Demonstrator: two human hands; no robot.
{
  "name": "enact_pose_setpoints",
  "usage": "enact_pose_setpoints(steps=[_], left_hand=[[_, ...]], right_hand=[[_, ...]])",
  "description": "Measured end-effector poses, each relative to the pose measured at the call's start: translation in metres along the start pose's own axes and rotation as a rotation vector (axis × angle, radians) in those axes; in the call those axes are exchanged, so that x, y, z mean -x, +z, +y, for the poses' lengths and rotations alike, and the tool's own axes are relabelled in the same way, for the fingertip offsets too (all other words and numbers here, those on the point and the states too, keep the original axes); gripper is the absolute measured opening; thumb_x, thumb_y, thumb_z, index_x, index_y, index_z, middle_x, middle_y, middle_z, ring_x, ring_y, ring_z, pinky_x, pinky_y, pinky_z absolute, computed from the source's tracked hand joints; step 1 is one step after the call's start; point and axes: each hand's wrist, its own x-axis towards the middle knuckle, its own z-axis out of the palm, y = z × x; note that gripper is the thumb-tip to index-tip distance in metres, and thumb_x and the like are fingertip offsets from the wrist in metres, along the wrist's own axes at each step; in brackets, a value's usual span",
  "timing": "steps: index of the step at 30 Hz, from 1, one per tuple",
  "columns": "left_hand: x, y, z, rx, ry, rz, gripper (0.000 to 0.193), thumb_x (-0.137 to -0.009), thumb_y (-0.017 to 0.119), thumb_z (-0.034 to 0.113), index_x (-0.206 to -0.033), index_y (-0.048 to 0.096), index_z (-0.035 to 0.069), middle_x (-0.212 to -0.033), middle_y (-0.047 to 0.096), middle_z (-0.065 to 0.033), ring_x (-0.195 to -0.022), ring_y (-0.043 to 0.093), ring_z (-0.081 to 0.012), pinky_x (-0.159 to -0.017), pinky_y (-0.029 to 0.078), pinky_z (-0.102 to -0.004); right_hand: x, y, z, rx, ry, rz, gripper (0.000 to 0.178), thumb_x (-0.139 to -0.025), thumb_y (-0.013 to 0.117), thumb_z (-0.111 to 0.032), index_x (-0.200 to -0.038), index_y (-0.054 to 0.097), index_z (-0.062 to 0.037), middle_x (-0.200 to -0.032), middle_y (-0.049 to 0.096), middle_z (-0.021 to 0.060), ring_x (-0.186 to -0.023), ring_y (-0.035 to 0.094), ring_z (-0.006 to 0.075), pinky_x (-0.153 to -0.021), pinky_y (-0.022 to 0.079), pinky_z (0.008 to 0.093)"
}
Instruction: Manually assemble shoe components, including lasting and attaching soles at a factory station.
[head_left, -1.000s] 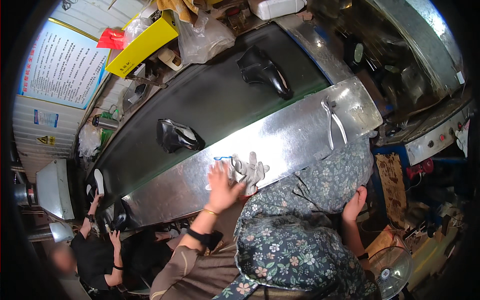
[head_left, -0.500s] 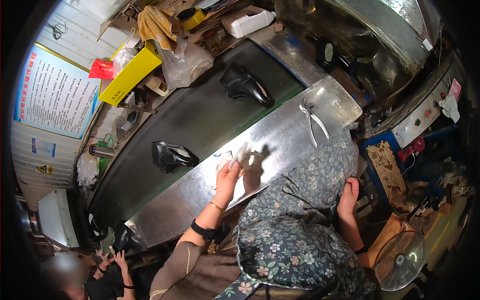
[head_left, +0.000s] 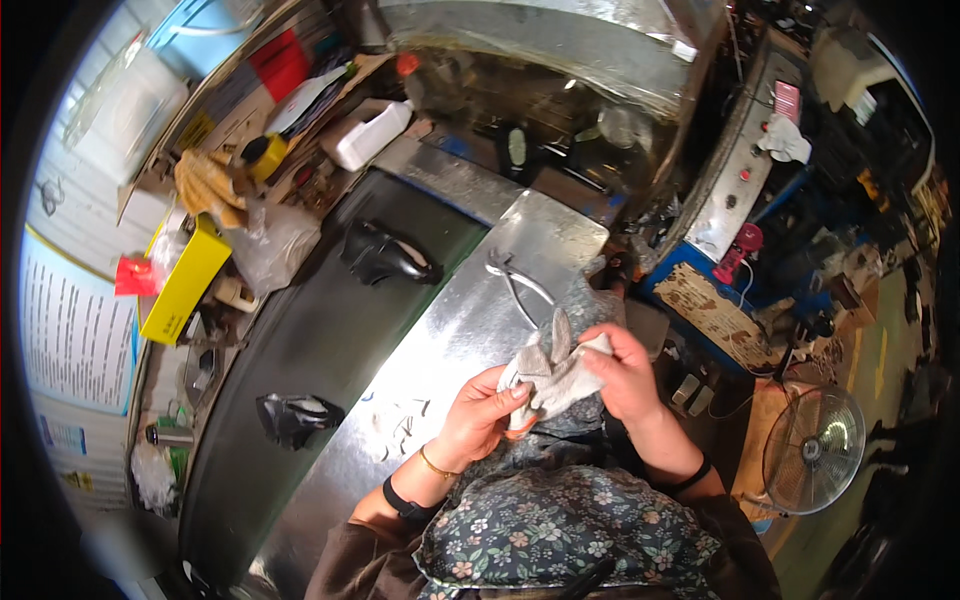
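Note:
A whitish knitted work glove is stretched between my two hands above the apron on my lap. My left hand pinches its left side, thumb on top. Gripping the other edge is my right hand, fingers closed on the cloth. One glove finger sticks up in the middle. Just beyond the glove, a pair of metal pincers lies on the shiny metal table. Left of my left hand, a pale item with dark marks lies on the table, too washed out by glare to name.
Two black shoe uppers, one far and one nearer, sit on the dark conveyor belt. A yellow box and white jug stand behind it. At right are a control panel and fan.
My right hand has come up from beside the apron and taken hold of the glove. My left hand has brought the glove off the table area toward me. The view has turned rightward.

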Motion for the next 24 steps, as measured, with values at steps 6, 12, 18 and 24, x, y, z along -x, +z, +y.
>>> enact_pose_setpoints(steps=[6,12,18,24], left_hand=[[-0.037,0.0,-0.004,0.027,-0.061,0.267,0.021,-0.098,0.051,0.012,-0.116,0.058,0.002,-0.097,0.066,-0.0071,-0.079,0.064,-0.0145,-0.074,0.056,-0.0319],[-0.064,0.038,-0.004,-0.092,-0.21,0.227,0.015,-0.101,0.046,0.013,-0.113,0.053,0.007,-0.094,0.062,-0.0024,-0.079,0.06,-0.0109,-0.067,0.051,-0.025],[-0.065,0.023,-0.032,-0.407,-0.057,0.161,0.028,-0.094,0.058,0.023,-0.112,0.056,0.002,-0.108,0.063,-0.0115,-0.101,0.061,-0.0226,-0.09,0.048,-0.0387],[-0.053,0.045,-0.032,-0.64,0.035,0.241,0.012,-0.093,0.063,0.013,-0.101,0.062,0.004,-0.093,0.064,-0.0061,-0.084,0.061,-0.0149,-0.08,0.051,-0.0304]], right_hand=[[-0.002,-0.033,-0.011,0.341,-0.221,0.385,0.024,-0.088,0.064,-0.005,-0.11,0.057,-0.001,-0.101,0.059,0.0038,-0.092,0.056,0.0114,-0.081,0.046,0.0256],[0.021,0.007,-0.043,1.044,-0.603,-0.067,0.023,-0.079,0.072,-0.02,-0.098,0.063,-0.0083,-0.095,0.062,0.0103,-0.088,0.062,0.0293,-0.075,0.051,0.0373],[0.021,-0.013,-0.021,0.552,-0.287,0.177,0.016,-0.087,0.064,-0.008,-0.102,0.061,-0.0023,-0.087,0.066,0.0079,-0.078,0.066,0.0172,-0.065,0.052,0.0308],[0.018,-0.019,-0.013,0.288,-0.099,-0.106,0.028,-0.092,0.059,-0.005,-0.12,0.055,-0.0008,-0.102,0.062,0.0048,-0.087,0.059,0.0095,-0.071,0.051,0.0265]])
